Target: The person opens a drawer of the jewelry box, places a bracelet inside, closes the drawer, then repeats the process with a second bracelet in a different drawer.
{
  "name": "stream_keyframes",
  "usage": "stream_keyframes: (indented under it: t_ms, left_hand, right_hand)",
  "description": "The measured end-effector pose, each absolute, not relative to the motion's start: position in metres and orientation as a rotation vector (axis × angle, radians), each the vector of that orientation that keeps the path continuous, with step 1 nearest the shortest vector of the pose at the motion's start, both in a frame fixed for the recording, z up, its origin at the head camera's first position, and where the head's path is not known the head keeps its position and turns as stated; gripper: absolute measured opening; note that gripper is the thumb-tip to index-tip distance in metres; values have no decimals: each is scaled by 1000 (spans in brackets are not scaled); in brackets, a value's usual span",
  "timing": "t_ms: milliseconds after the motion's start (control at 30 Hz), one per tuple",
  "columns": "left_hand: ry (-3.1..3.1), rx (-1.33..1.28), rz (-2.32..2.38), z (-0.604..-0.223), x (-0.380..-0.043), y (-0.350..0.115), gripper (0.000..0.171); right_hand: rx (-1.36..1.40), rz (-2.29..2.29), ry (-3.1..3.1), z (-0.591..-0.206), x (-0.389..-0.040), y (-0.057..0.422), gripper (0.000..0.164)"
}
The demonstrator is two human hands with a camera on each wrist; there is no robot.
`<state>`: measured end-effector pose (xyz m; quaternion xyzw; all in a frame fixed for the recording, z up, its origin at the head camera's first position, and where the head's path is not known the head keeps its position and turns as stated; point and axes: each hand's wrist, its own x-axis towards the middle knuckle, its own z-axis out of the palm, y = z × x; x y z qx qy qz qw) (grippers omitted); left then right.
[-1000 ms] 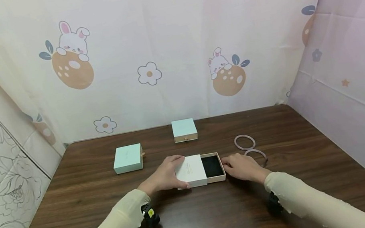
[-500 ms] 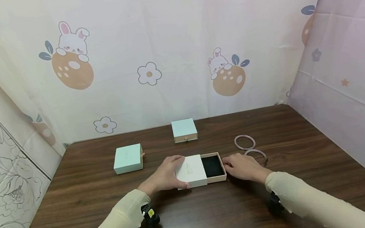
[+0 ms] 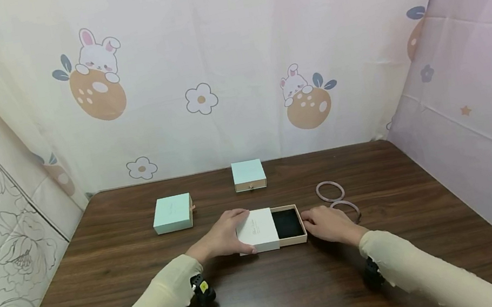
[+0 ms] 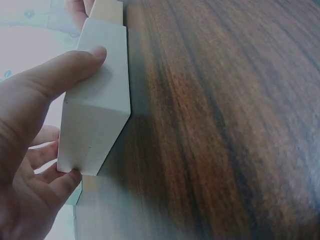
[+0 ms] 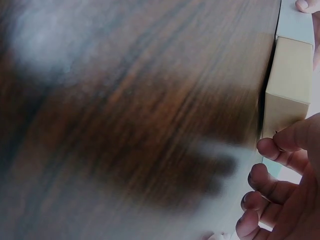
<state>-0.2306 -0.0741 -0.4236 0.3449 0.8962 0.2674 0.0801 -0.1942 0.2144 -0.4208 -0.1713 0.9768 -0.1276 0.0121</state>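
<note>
A white sliding gift box (image 3: pixel 259 230) lies in the middle of the table, its cream drawer (image 3: pixel 293 241) pulled partly out to the right, with a black pad (image 3: pixel 287 223) inside. My left hand (image 3: pixel 222 235) grips the white sleeve from the left, thumb on the near side and fingers round the far side, as the left wrist view shows. At the drawer's right end, thumb and forefinger of my right hand (image 3: pixel 330 224) pinch its small pull; the pull itself is mostly hidden. In the right wrist view the other fingers (image 5: pixel 257 200) curl loosely below.
Two mint-green boxes stand behind: one box (image 3: pixel 172 213) at the left, the other box (image 3: pixel 249 175) at the back. Two pinkish bangles, an upper bangle (image 3: pixel 342 192) and a lower bangle (image 3: pixel 357 207), lie just beyond my right hand. A printed curtain (image 3: pixel 240 121) hangs behind the table.
My right hand has moved slightly to the right, and the drawer has slid a little further out of the sleeve. My left hand has stayed in place.
</note>
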Motion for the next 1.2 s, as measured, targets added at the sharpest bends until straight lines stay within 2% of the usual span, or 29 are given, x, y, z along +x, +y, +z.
stream_keyframes:
  t_ms: [1200]
  left_hand:
    - [2667,1039,841,-421,-228,-75,95]
  right_hand:
    - [-535,-398,3021,-410,-195,229,22]
